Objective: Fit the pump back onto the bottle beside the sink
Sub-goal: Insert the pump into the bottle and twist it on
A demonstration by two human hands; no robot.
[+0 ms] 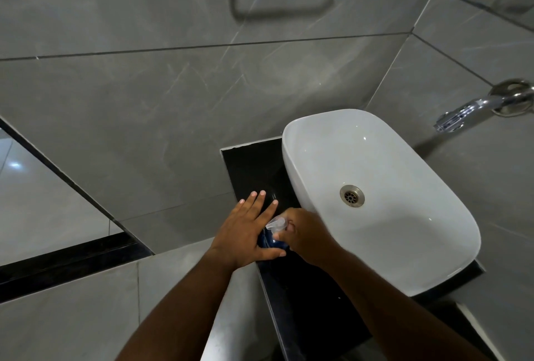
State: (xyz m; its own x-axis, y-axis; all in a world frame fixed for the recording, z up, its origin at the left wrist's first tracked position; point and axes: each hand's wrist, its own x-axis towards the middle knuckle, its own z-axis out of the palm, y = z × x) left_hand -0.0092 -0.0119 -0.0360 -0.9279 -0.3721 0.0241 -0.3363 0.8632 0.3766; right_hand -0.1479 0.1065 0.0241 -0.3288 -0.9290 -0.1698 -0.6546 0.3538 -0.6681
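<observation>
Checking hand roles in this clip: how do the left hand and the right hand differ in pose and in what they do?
The left hand is spread, fingers straight, its thumb across the blue bottle; the right hand is curled. The left hand braces the bottle's side; the right hand's fingers close on the clear pump on top. Both are at the bottle on the black counter beside the sink.
</observation>
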